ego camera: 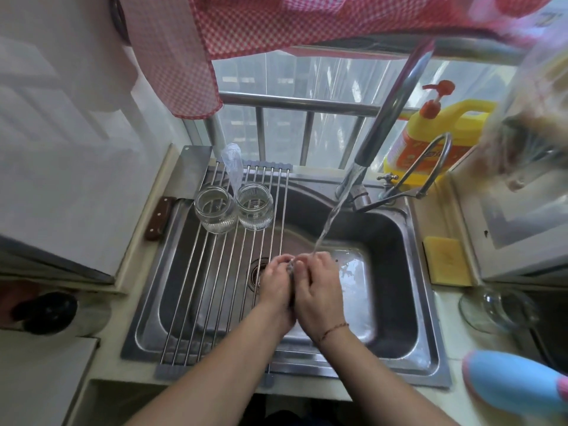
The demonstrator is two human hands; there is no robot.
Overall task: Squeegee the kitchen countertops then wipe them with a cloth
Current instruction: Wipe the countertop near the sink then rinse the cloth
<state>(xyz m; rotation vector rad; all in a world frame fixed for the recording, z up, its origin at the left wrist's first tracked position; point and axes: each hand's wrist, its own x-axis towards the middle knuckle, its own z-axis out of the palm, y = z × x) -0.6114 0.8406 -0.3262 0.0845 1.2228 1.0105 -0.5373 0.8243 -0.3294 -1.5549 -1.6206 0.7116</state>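
Both my hands are together over the steel sink, under running water from the tap. My left hand and my right hand press against each other around a small grey cloth. Only a sliver of the cloth shows between the fingers. The water stream lands on my right hand's fingers. The pale countertop runs around the sink. No squeegee can be made out for certain.
A roll-up wire rack covers the sink's left half and carries two glass jars. A cleaver lies at the left. A yellow sponge, a yellow detergent jug, a glass lid and a blue object are on the right.
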